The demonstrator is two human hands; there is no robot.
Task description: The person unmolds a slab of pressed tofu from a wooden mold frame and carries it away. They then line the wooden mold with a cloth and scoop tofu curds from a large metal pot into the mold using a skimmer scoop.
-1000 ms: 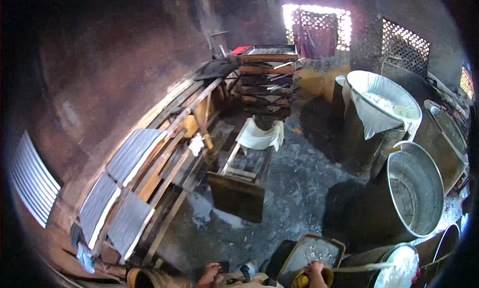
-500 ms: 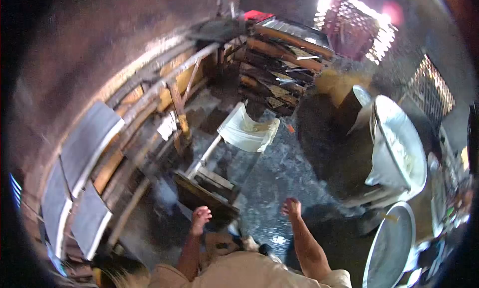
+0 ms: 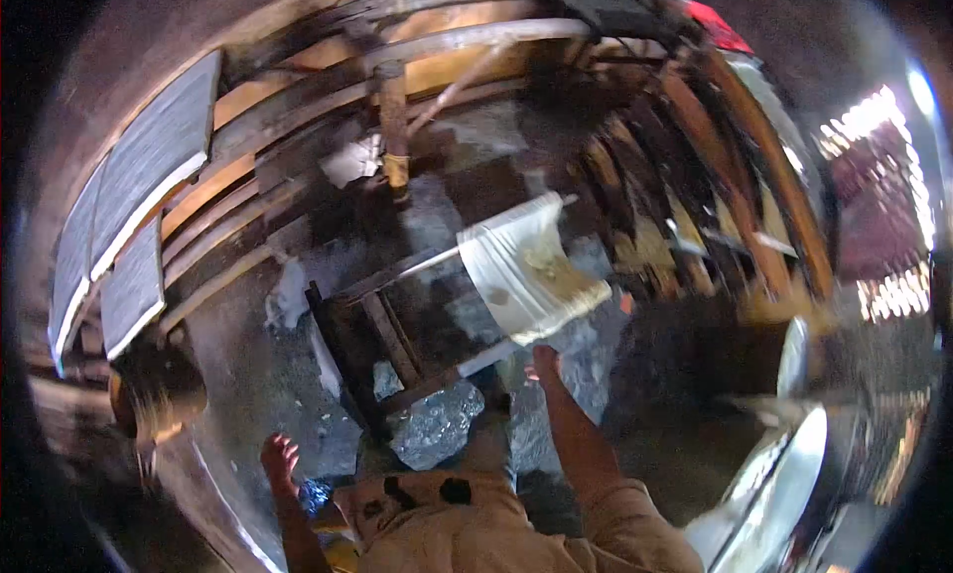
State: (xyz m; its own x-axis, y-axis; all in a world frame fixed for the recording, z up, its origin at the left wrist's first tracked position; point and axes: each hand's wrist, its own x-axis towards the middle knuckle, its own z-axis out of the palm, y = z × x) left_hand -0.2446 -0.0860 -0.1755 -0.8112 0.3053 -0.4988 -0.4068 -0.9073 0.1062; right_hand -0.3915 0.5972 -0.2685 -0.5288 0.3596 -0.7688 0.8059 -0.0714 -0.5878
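Note:
A low wooden frame (image 3: 397,340) with a stained white cloth (image 3: 516,265) slung across one end stands on the wet floor before me. My right hand (image 3: 542,363) is just beside the cloth's near edge and the frame's near rail, fingers loosely bent and apart, with nothing seen in it. Whether it touches the rail I cannot tell. Out to the lower left, my left hand (image 3: 280,457) hangs away from the frame, empty, its fingers loosely spread.
Grey boards (image 3: 159,127) lean along a timber rack (image 3: 467,37) at the left and back. Stacked dark wooden beams (image 3: 735,166) stand at the right. A large pale basin (image 3: 784,494) is at the lower right. A round wooden piece (image 3: 149,394) is at the left.
My view has swung to the right and I am closer to the frame. My right hand has come near the cloth, while my left hand has moved out to the left.

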